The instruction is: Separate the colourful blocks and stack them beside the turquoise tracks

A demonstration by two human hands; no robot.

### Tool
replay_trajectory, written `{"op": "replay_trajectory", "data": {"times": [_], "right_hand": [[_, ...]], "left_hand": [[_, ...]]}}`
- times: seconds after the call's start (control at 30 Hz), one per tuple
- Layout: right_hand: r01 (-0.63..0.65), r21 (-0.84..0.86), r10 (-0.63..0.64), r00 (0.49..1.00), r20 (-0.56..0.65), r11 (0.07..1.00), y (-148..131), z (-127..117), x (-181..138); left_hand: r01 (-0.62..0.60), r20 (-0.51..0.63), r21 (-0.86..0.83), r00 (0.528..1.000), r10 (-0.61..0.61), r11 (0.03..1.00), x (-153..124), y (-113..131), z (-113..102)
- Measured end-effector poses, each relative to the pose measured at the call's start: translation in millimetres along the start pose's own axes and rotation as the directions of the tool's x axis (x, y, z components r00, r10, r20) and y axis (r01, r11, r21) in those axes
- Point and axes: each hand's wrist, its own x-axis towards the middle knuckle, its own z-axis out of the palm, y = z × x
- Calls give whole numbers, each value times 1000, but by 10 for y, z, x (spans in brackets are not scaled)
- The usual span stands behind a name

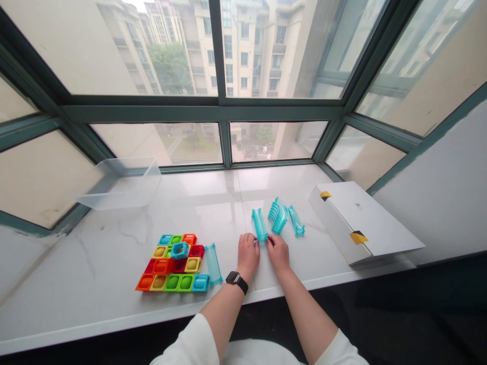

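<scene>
The straight teal track piece [259, 224] lies on the white marble counter [114, 253] just in front of the person, its length running away from them towards the window. Both hands have it by its near end: the left hand [248, 252], with a black watch [236, 282] on the wrist, and the right hand [277, 251] sit side by side, the fingers of each drawn together and pinched on that end of the piece. Just beyond and to the right lie a curved teal track piece [279, 215] and a second straight one [296, 220]. Off to the left is a flat cluster of coloured blocks [173, 263] with another teal track piece [213, 263] against its right edge. A clear plastic bin [122, 182] stands at the back left, and a white cardboard box [361, 220] lies well to the right.
</scene>
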Motion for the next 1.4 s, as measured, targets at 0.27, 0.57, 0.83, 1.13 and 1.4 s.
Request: {"op": "replay_trajectory", "data": {"times": [0.27, 0.57, 0.83, 1.13, 1.4], "right_hand": [[-10, -5, 10, 1000, 3, 1000, 27, 18, 0], [15, 12, -15, 1000, 8, 1000, 22, 8, 10], [-67, 129, 65, 998, 16, 989, -23, -71, -22], [-118, 167, 111, 992, 53, 979, -125, -245, -428], [-61, 149, 43, 992, 119, 987, -437, -81, -690]], "left_hand": [[0, -11, 2, 1000, 0, 1000, -14, -5, 10], [44, -27, -54, 999, -45, 998, -24, -63, 60], [125, -49, -125, 990, -132, 984, -90, -77, 13], [128, 275, -384, 961, -19, 914, -883, -6, -840], [40, 358, -202, 933, 36, 979, -1263, -215, -1151]]}}
